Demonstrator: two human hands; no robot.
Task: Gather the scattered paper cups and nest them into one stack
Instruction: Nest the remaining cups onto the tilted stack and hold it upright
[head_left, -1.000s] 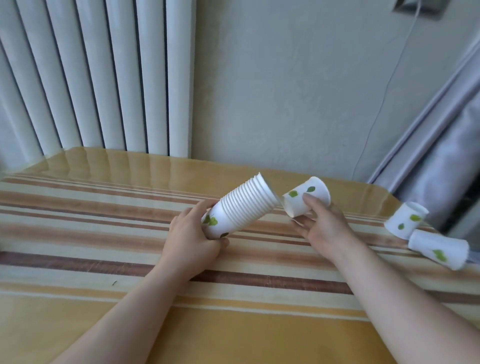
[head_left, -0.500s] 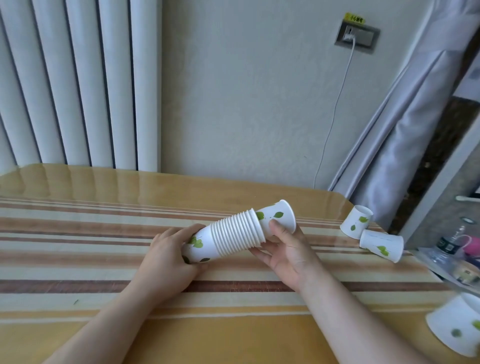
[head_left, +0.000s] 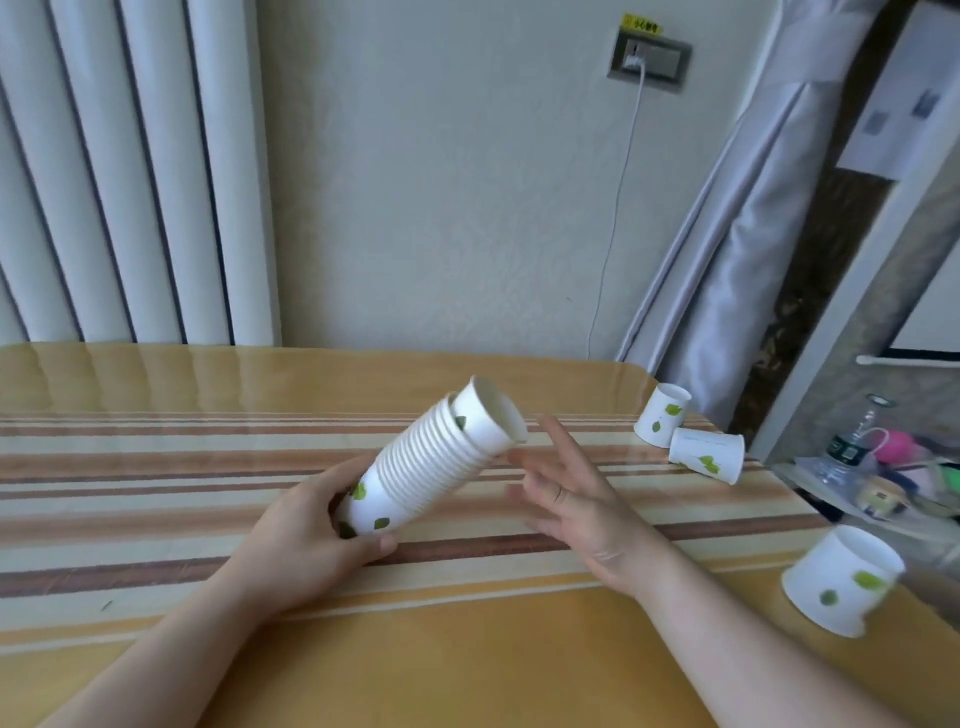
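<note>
The left hand (head_left: 306, 530) grips the stack (head_left: 426, 462) of nested white paper cups by its bottom end, fingers and thumb curled around the lowest cup, which bears green leaf prints. The stack is tilted, its open mouth pointing up and to the right, lifted off the table (head_left: 156, 384). The innermost cup sticks out past the ribbed row of rims. Just right of the stack, the right hand (head_left: 576, 499) is spread and holds nothing, its fingers straight and apart, the fingertips close to the stack's mouth but not touching it as far as the blur allows. Three loose cups remain on the table, all to the right of the stack. Well to its right, near the far corner, one cup (head_left: 662, 422) stands tilted with its mouth up, and a second cup (head_left: 706, 454) lies on its side just beside it, seemingly touching. A third cup (head_left: 841, 579) sits near the table's right edge, nearer the person than the stack, mouth tilted up. Behind the stack are a white radiator (head_left: 119, 171) and a wall socket (head_left: 649, 57) with a cable. A curtain (head_left: 727, 234) hangs to the stack's far right.
</note>
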